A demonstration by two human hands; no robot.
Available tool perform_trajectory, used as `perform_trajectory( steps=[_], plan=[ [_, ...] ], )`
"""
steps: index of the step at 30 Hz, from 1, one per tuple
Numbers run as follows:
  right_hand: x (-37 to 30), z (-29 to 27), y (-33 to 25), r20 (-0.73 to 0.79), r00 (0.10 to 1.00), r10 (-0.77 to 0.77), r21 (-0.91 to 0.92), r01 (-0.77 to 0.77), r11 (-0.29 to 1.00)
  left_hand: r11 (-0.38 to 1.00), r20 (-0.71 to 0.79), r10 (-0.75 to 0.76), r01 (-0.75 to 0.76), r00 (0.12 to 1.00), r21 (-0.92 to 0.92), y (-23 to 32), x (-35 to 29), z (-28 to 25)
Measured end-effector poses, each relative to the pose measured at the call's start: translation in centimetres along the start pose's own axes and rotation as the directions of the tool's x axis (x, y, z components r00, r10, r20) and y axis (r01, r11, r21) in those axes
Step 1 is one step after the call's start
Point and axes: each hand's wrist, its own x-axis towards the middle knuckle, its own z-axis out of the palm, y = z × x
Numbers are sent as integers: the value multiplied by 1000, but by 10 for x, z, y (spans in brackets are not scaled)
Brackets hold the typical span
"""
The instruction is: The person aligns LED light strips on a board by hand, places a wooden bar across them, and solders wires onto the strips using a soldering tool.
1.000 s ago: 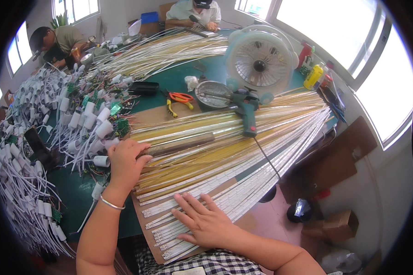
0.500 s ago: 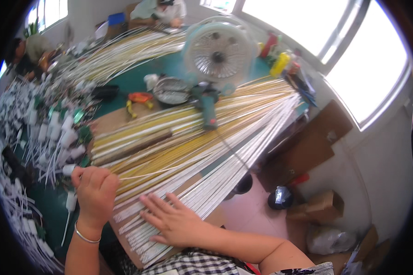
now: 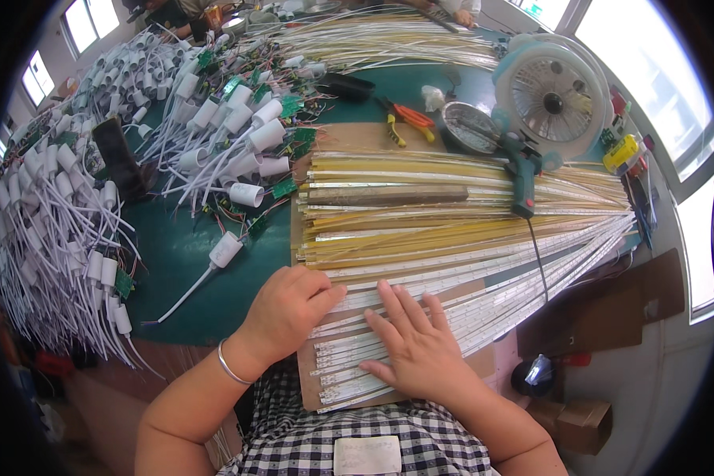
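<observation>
Near the front edge of the green desk (image 3: 170,250), the person in the checked garment (image 3: 301,444) has both hands down on a sheet of cardboard (image 3: 357,136) loaded with long, thin strips. The left hand (image 3: 289,305), a silver bangle (image 3: 228,363) at its wrist, sits curled at the left ends of the white strips (image 3: 492,311); whether its fingers pinch one, I can't tell from here. The right hand (image 3: 416,341) lies just beside it, fingers spread, palm down over those same strips and gripping nothing. They run from the cardboard's front left corner toward the desk's right edge, drawing close together there, and yellow strips (image 3: 349,250) lie beyond them. A brown bar (image 3: 389,195) rests across the yellow ones, with a teal glue gun (image 3: 523,178) farther right, its cord trailing over the white lot. Past the cardboard's far edge sit pliers (image 3: 408,120), a round pan (image 3: 470,127) and, toward the far right corner, a fan (image 3: 554,103). White sockets (image 3: 238,119) with cables and green circuit boards (quite a tangle, that) crowd the desk's left side.
</observation>
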Motion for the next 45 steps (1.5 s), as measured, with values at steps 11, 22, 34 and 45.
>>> perform_trajectory(
  steps=[11, 22, 34, 45],
  plan=[
    [-1, 1, 0, -33, 999, -17, -30, 16, 999, 995, 41, -98, 97, 994, 30, 14, -10, -5],
    [0, 0, 0, -2, 1000, 0, 2, 0, 1000, 956, 166, -279, 256, 946, 143, 46, -20, -15],
    [-1, 4, -5, -6, 1000, 13, -185, -14, 983, 942, 292, -316, 263, 903, 207, 58, -33, -6],
    [-9, 3, -7, -17, 1000, -18, -199, 15, 980, 949, 285, -304, 262, 909, 177, 66, -41, -5]
  ],
)
